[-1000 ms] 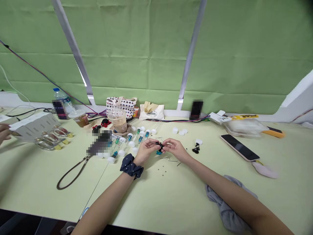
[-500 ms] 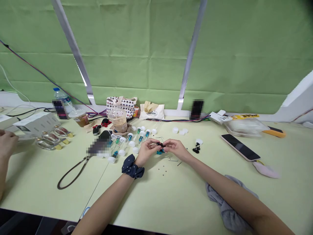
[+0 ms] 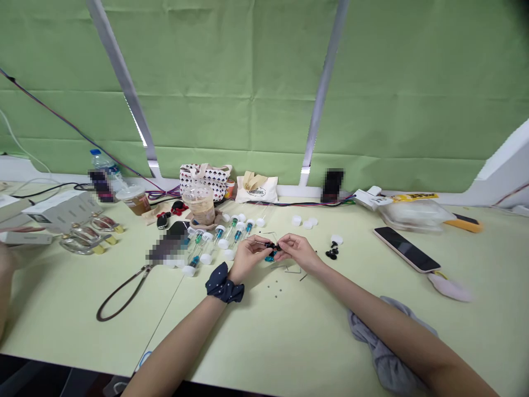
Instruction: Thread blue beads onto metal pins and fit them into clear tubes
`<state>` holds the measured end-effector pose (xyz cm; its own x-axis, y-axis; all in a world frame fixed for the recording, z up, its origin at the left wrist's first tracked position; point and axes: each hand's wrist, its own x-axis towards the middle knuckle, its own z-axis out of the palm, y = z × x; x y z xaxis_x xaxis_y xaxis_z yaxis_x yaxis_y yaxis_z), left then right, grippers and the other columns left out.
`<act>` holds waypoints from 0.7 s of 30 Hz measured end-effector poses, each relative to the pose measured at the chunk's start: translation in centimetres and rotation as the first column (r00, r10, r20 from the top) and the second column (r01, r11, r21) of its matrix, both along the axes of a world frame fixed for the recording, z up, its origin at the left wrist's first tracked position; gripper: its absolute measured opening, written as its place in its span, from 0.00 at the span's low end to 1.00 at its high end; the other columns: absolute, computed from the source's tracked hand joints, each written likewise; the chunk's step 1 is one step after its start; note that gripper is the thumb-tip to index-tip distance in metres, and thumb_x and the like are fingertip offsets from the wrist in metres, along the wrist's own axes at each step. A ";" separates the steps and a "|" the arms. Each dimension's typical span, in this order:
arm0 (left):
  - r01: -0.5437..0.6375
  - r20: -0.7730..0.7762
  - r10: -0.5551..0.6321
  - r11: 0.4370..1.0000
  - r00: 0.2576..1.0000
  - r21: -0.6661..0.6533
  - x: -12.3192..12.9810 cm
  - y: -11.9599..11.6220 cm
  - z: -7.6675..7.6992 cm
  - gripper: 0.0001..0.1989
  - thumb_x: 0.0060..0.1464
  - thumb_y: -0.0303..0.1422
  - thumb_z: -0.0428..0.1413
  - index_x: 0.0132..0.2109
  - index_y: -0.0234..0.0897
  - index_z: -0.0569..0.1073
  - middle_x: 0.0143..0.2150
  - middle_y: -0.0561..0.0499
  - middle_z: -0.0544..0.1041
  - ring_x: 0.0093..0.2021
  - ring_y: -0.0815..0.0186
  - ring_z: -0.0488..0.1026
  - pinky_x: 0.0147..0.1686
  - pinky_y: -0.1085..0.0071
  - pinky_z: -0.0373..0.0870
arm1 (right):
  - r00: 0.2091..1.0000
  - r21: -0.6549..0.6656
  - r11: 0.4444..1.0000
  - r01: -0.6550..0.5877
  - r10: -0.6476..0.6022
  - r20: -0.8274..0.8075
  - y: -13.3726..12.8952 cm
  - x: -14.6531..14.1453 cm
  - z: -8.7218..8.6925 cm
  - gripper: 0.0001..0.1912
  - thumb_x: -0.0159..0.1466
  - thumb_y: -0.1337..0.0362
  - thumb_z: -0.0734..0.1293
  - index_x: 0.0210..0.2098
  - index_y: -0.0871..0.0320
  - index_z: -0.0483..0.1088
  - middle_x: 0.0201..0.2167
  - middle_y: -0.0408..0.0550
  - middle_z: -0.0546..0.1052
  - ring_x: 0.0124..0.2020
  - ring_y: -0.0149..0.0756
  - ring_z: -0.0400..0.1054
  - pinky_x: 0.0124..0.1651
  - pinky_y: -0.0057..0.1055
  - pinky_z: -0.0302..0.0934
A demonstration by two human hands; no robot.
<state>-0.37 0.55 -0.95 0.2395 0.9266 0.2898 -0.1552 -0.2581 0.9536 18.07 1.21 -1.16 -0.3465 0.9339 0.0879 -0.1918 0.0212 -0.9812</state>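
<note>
Our left hand (image 3: 248,255) and right hand (image 3: 298,251) close in a pinch on a small black part (image 3: 271,246), its long axis running 9 to 3 o'clock.

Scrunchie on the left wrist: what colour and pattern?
Scrunchie: navy with tiny white dots, best seen in the head view.
</note>
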 end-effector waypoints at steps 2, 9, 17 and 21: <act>-0.019 0.004 0.019 1.000 1.000 -0.002 0.0 0.1 -0.1 0.14 0.42 0.33 0.63 0.37 0.32 0.73 0.37 0.44 0.77 0.36 0.64 0.75 0.39 0.68 0.72 | 1.000 -0.004 1.000 -0.020 0.020 0.014 0.0 0.1 0.0 0.18 0.50 0.56 0.72 0.34 0.61 0.67 0.26 0.46 0.75 0.31 0.39 0.74 0.39 0.40 0.69; 0.012 0.008 -0.012 1.000 1.000 -0.001 0.0 0.1 -0.2 0.14 0.42 0.33 0.63 0.37 0.31 0.74 0.38 0.43 0.77 0.37 0.62 0.75 0.39 0.67 0.72 | 0.995 -0.086 0.992 -0.093 0.096 0.036 -0.1 0.2 0.3 0.21 0.55 0.52 0.68 0.41 0.59 0.65 0.26 0.46 0.76 0.23 0.33 0.72 0.28 0.33 0.68; -0.001 0.017 0.001 1.000 1.000 -0.011 0.0 0.1 0.0 0.14 0.42 0.33 0.63 0.37 0.32 0.73 0.38 0.44 0.77 0.36 0.63 0.75 0.39 0.67 0.72 | 0.991 -0.110 0.985 -0.134 0.136 0.013 -0.4 0.0 0.5 0.21 0.54 0.51 0.69 0.39 0.59 0.65 0.25 0.45 0.75 0.21 0.30 0.69 0.28 0.30 0.65; 0.047 0.049 -0.044 0.998 0.998 -0.048 -0.1 0.1 0.0 0.15 0.40 0.33 0.64 0.37 0.32 0.73 0.37 0.44 0.77 0.38 0.62 0.75 0.41 0.65 0.72 | 0.984 -0.126 0.979 -0.159 0.167 0.057 -0.3 0.1 0.3 0.20 0.53 0.49 0.68 0.35 0.61 0.67 0.22 0.45 0.73 0.18 0.28 0.65 0.23 0.27 0.62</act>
